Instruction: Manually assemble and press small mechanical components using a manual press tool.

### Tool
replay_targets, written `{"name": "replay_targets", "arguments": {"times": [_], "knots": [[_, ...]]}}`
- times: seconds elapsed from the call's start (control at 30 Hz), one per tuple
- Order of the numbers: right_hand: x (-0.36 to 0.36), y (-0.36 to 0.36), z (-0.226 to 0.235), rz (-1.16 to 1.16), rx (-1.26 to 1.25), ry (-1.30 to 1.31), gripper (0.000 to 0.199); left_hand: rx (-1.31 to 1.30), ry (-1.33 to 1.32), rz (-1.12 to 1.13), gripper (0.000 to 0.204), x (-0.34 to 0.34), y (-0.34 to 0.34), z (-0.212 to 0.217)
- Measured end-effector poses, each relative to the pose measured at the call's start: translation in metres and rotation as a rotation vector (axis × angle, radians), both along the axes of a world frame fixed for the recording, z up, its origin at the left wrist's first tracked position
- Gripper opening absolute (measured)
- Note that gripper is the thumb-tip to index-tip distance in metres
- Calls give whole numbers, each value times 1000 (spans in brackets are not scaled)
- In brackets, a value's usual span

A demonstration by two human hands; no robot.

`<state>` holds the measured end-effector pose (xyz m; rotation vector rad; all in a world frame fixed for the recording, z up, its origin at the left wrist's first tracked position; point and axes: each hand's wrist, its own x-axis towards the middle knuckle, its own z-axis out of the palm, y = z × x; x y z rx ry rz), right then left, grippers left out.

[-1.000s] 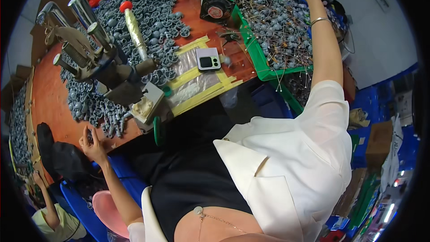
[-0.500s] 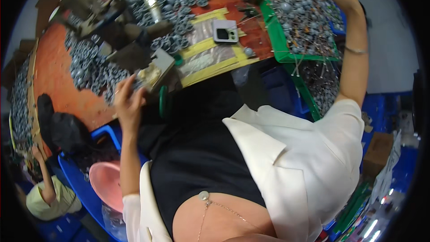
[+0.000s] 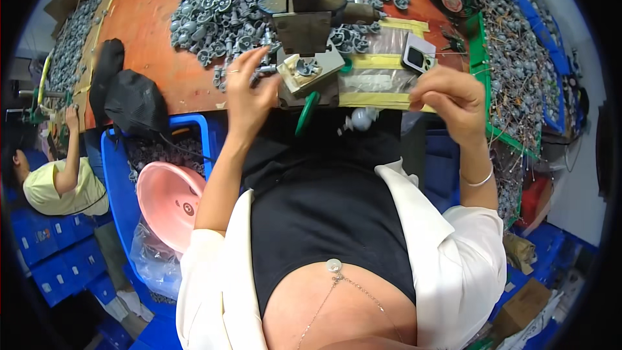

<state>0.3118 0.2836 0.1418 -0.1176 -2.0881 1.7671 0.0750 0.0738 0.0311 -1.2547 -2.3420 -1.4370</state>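
Since half a second ago the right hand (image 3: 447, 94) has come back from the green tray (image 3: 481, 68) of wired parts and now sits at the front edge of the table (image 3: 155, 45), while the left hand (image 3: 249, 87) has risen from the table's rim to the small press (image 3: 304, 19).

Head view: the left hand's fingers are spread open, their tips touching the grey metal parts (image 3: 256, 74) just beside the press's base plate (image 3: 310, 71), where one grey part sits in the fixture. The right hand's fingers are curled together in a pinch above the yellow-taped plastic sheet (image 3: 379, 81); whether they grip anything I cannot tell. A phone (image 3: 416, 55) lies just beyond that hand. A heap of grey parts (image 3: 220, 0) covers the table behind the press. Below the left arm a pink bowl (image 3: 170, 204) rests in a blue crate (image 3: 116, 168). Another person in a yellow shirt (image 3: 55, 188) works at far left
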Motion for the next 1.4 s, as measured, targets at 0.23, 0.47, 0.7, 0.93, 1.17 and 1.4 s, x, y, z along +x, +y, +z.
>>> {"name": "replay_targets", "arguments": {"times": [0.23, 0.47, 0.7, 0.93, 1.17, 1.4], "knots": [[-27, -41, -33, 119, 330, -29, 18, -372, 283, 260, 20, -53, -56, -30], [-44, -68, -65, 5, 376, -254, 21, -199, 168, 256, 23, -54, -56, -29], [-75, -87, -72, 305, -262, -378, 41, 601, -1248, -335, 32, -9, -37, -5], [-81, -88, -69, 304, -275, -395, 41, 586, -1261, -372, 33, -2, -30, 1], [-89, -95, -67, 212, -234, -347, 42, 602, -1355, -415, 35, 16, -21, 9], [-83, -96, -65, 281, -199, -233, 39, 468, -963, -323, 37, 18, -23, 14]]}}
